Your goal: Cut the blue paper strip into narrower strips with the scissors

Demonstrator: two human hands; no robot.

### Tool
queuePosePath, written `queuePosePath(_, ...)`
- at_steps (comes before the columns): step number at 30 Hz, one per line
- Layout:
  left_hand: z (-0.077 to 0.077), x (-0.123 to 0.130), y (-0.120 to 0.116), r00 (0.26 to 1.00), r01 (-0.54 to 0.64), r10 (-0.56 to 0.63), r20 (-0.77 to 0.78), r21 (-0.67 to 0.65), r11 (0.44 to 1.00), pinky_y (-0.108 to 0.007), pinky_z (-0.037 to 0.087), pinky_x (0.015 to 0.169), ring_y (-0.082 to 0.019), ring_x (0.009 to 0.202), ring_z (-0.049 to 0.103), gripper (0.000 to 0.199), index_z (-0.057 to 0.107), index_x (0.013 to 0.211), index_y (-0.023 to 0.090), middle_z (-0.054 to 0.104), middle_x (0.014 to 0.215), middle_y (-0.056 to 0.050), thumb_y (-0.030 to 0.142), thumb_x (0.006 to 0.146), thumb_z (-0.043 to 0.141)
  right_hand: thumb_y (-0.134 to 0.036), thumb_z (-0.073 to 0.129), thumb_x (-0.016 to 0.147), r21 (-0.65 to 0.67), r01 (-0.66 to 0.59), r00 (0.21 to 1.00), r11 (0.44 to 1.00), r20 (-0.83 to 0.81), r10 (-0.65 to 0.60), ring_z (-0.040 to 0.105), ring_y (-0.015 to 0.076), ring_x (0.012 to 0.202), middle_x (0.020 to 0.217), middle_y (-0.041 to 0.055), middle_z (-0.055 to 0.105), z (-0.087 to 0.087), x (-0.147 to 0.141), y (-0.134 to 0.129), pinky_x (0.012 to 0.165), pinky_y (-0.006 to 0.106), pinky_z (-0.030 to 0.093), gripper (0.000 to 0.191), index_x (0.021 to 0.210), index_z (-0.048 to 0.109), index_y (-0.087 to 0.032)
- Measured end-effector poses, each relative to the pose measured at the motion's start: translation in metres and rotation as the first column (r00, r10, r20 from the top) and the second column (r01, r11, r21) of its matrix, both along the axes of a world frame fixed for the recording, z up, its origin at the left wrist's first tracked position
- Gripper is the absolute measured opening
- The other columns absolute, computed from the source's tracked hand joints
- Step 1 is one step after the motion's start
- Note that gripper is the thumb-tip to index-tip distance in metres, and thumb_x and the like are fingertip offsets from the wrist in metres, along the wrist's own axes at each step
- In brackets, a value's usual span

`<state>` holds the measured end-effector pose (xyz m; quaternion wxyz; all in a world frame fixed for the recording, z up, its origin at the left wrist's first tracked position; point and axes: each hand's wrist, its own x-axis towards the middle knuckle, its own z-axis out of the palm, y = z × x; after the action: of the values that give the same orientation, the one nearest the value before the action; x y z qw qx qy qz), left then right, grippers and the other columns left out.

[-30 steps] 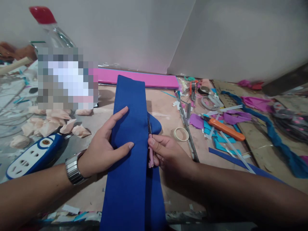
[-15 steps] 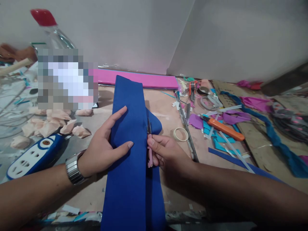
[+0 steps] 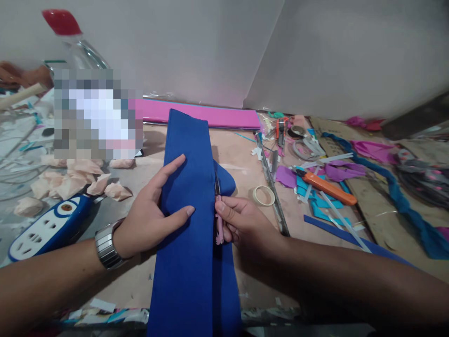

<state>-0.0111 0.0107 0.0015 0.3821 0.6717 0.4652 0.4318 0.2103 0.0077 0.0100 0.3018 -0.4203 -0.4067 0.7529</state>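
A long folded strip of blue paper (image 3: 187,281) runs away from me down the middle of the table, one fold lying over another. My left hand (image 3: 150,213) rests on its left side, thumb and forefinger spread over the top layer; the other fingers are mostly hidden. At the strip's right edge, my right hand (image 3: 242,220) pinches a small pink-handled knife (image 3: 219,224). The dark blade points away from me, close along the folded edge, with a rounded blue flap beside it. How deep the blade sits between the layers cannot be made out.
A roll of tape (image 3: 264,195) lies right of my right hand. Farther right are an orange cutter (image 3: 329,188) and coloured scraps. On the left stand a power strip (image 3: 45,229) and peach paper pieces (image 3: 52,182). A pink folded stack (image 3: 231,117) lies by the wall.
Hardly anything differs. Both hands, the knife and the blue strip keep their places, and the view has shifted very slightly.
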Motion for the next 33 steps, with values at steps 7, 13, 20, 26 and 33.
queuePosePath(7, -0.0013, -0.0018, -0.0007, 1.000, 0.004, -0.004, 0.007, -0.011, 1.000, -0.051, 0.034, 0.130, -0.032, 0.155, 0.037, 0.088, 0.036, 0.161, 0.031, 0.040, 0.167, -0.006, 0.031, 0.085, 0.081, -0.061, 0.072, 0.088, 0.028, -0.014, 1.000, 1.000, 0.002, 0.014, 0.048, 0.0085, 0.045, 0.053, 0.0003, 0.064, -0.0019, 0.0009, 0.0000, 0.045, 0.024, 0.027, 0.049, 0.067, 0.061, -0.019)
queuePosePath(13, 0.0007, -0.0004, -0.0008, 1.000, 0.001, -0.001, -0.002, -0.004, 1.000, -0.052, 0.035, 0.129, -0.032, 0.155, 0.036, 0.087, 0.036, 0.161, 0.029, 0.040, 0.166, -0.008, 0.030, 0.085, 0.080, -0.059, 0.071, 0.090, 0.021, 0.000, 1.000, 1.000, 0.004, 0.000, 0.046, 0.0082, 0.044, 0.052, 0.0004, 0.064, -0.0006, 0.0005, -0.0006, 0.046, 0.024, 0.026, 0.048, 0.067, 0.061, -0.018)
queuePosePath(20, -0.0002, -0.0005, -0.0012, 1.000, 0.005, -0.005, -0.012, 0.008, 1.000, -0.052, 0.034, 0.130, -0.032, 0.155, 0.036, 0.086, 0.036, 0.161, 0.030, 0.039, 0.167, -0.007, 0.030, 0.086, 0.079, -0.059, 0.070, 0.090, 0.019, -0.039, 0.999, 0.999, 0.035, 0.038, 0.048, 0.0094, 0.045, 0.051, 0.0004, 0.064, 0.0005, 0.0022, 0.0005, 0.046, 0.024, 0.027, 0.048, 0.066, 0.061, -0.019)
queuePosePath(26, -0.0009, -0.0010, -0.0006, 1.000, 0.007, -0.006, -0.017, 0.017, 1.000, -0.052, 0.033, 0.130, -0.032, 0.156, 0.035, 0.087, 0.036, 0.161, 0.029, 0.038, 0.167, -0.007, 0.030, 0.085, 0.080, -0.055, 0.068, 0.093, 0.003, 0.027, 1.000, 1.000, 0.006, -0.027, 0.048, 0.0089, 0.045, 0.051, 0.0001, 0.064, -0.0015, 0.0007, -0.0037, 0.046, 0.024, 0.026, 0.044, 0.069, 0.061, -0.018)
queuePosePath(33, -0.0010, 0.0002, -0.0007, 1.000, 0.020, -0.020, 0.007, -0.015, 1.000, -0.053, 0.033, 0.129, -0.033, 0.155, 0.037, 0.087, 0.036, 0.161, 0.028, 0.039, 0.166, -0.009, 0.031, 0.086, 0.079, -0.059, 0.071, 0.090, -0.011, 0.025, 0.999, 1.000, -0.022, -0.025, 0.050, 0.0096, 0.047, 0.053, 0.0009, 0.064, -0.0021, 0.0010, -0.0027, 0.047, 0.024, 0.028, 0.046, 0.070, 0.062, -0.018)
